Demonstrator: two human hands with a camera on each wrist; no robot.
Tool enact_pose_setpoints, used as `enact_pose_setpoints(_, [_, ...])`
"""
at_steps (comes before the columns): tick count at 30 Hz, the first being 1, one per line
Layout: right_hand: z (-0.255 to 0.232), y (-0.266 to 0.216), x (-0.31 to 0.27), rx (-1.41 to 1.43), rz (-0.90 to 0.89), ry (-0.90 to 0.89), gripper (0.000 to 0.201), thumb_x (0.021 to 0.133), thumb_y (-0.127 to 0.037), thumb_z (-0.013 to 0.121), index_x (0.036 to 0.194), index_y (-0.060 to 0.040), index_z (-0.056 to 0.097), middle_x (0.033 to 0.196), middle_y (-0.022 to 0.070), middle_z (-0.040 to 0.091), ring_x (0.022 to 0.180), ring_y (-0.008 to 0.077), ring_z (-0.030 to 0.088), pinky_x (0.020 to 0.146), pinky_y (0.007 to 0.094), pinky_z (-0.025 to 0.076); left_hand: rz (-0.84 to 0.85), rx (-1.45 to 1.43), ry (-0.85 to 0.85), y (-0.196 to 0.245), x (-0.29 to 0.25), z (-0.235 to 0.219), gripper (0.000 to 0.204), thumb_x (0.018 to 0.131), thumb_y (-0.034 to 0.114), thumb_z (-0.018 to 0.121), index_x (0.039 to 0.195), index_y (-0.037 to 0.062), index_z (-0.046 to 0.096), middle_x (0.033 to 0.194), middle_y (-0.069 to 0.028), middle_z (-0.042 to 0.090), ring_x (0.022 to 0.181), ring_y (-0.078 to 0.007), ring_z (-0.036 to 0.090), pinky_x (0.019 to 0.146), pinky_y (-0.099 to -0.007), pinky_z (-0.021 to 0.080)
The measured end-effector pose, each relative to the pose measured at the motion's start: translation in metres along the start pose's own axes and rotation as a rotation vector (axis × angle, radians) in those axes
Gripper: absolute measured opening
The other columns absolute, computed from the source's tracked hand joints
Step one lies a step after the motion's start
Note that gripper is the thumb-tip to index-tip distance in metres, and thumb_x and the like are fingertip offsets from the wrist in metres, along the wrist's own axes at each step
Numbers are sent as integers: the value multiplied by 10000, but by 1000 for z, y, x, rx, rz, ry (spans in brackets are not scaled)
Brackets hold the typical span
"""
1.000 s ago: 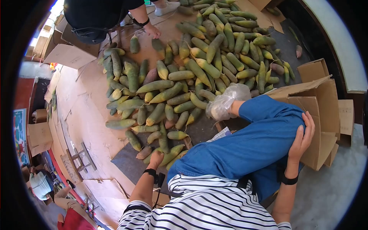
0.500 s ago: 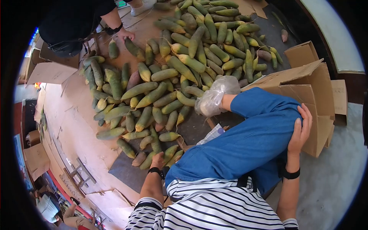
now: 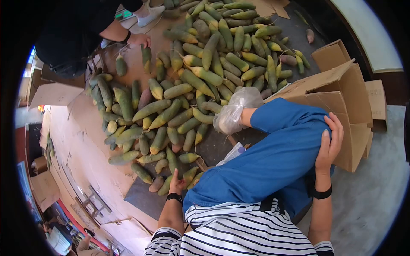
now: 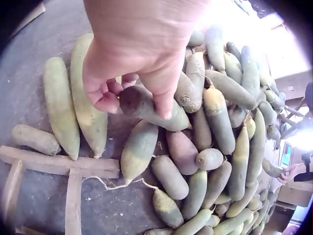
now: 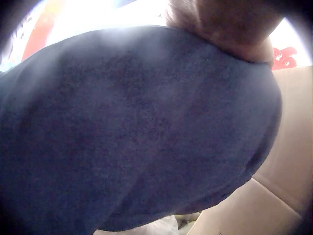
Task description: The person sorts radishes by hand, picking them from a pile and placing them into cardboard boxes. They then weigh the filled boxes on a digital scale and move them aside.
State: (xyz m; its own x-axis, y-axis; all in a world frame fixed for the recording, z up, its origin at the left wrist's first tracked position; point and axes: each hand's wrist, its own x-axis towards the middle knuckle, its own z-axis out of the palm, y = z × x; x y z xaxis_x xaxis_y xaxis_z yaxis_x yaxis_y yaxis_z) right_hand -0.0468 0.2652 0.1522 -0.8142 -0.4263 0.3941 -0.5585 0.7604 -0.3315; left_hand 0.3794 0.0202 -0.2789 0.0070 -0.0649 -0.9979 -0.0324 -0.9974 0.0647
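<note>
Low on the near side of the pile, my left hand (image 3: 177, 184) grips one green radish (image 4: 149, 108). In the left wrist view this hand (image 4: 139, 49) comes down from the top, one digit lying along the radish and other fingers curled by its blunt end. Two long pale radishes (image 4: 61, 107) lie beside it on the dark floor sheet. My right hand (image 3: 331, 143) rests on the blue-trousered knee (image 3: 294, 132), its fingers relaxed. The right wrist view shows part of the hand (image 5: 230, 29) above dark blue cloth (image 5: 142, 132).
A large pile of radishes (image 3: 164, 115) spreads ahead. Open cardboard boxes (image 3: 341, 102) stand beside the right knee. A plastic-wrapped foot (image 3: 232, 117) is at the pile's edge. Another person's hand (image 3: 140, 40) holds a radish at the upper left. A wooden frame (image 4: 54, 164) lies near the radishes.
The head view has shifted, moving the scene leftward. The other person's radish has turned more upright. My left hand's thumb now shows extended; my right hand stays on the knee.
</note>
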Motion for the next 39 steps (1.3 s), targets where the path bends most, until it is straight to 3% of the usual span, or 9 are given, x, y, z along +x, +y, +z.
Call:
enact_pose_setpoints(7, [1,-4,6,-25,-29,85,293,890,-145,503,1109,-6,640,1253,155,575,1207,347,496,1046,441,354,57,414,-108,52,-40,55,578,758,566,758,975,65,565,790,-102,575,709,-263,587,604,-362,518])
enact_pose_setpoints(12, [-1,-2,4,1,-43,145,281,858,-147,529,1082,-36,656,1233,138,585,1184,350,509,1029,451,367,-253,268,-177,88,-75,103,547,816,572,659,969,57,557,768,-109,561,708,-267,583,618,-384,510])
enact_pose_setpoints(16, [-1,3,2,26,-29,202,282,808,-150,563,1056,-60,661,1199,126,597,1163,346,519,1015,459,374,-217,425,-282,83,-140,138,513,843,538,647,973,47,575,781,-106,576,681,-256,583,608,-360,512])
enact_pose_setpoints(19, [-4,11,-1,76,-27,241,271,779,-158,587,1024,-69,660,1170,125,602,1138,350,528,1000,467,383,339,1015,-510,90,-212,185,418,906,402,627,1057,13,600,895,-106,645,695,-216,628,598,-316,516])
enact_pose_setpoints(25, [-5,21,-10,107,-8,313,275,773,-182,597,1017,-71,659,1158,125,596,1137,354,523,993,476,385,1193,1327,-1137,57,-425,353,538,867,491,647,1048,-11,578,872,-63,632,802,-136,589,742,-290,472])
enact_pose_setpoints(27, [-6,22,-13,139,14,307,276,777,-180,594,1023,-73,657,1162,121,594,1148,351,515,995,476,383,1364,1320,-1329,27,-482,399,462,831,316,695,1099,-40,570,941,-78,650,843,-148,585,769,-305,467])
enact_pose_setpoints(32, [-7,26,-17,128,25,333,284,782,-178,594,1040,-75,651,1176,118,588,1156,348,512,997,482,379,1903,1176,-1252,-53,-514,478,322,829,223,736,938,-24,560,827,-122,587,760,-247,583,730,-360,479])
enact_pose_setpoints(35, [-9,33,-22,141,54,328,281,788,-176,596,1045,-75,650,1181,119,586,1157,348,511,1002,489,375,1941,1070,-1204,-60,-469,471,301,866,236,708,871,-11,537,801,-148,558,744,-311,572,709,-396,476])
enact_pose_setpoints(39, [-8,42,-28,132,75,319,278,801,-167,589,1055,-72,650,1192,127,589,1153,349,516,1014,487,368,1658,1720,-955,-22,-357,412,355,919,333,624,874,-17,586,816,-212,605,768,-383,594,695,-446,474])
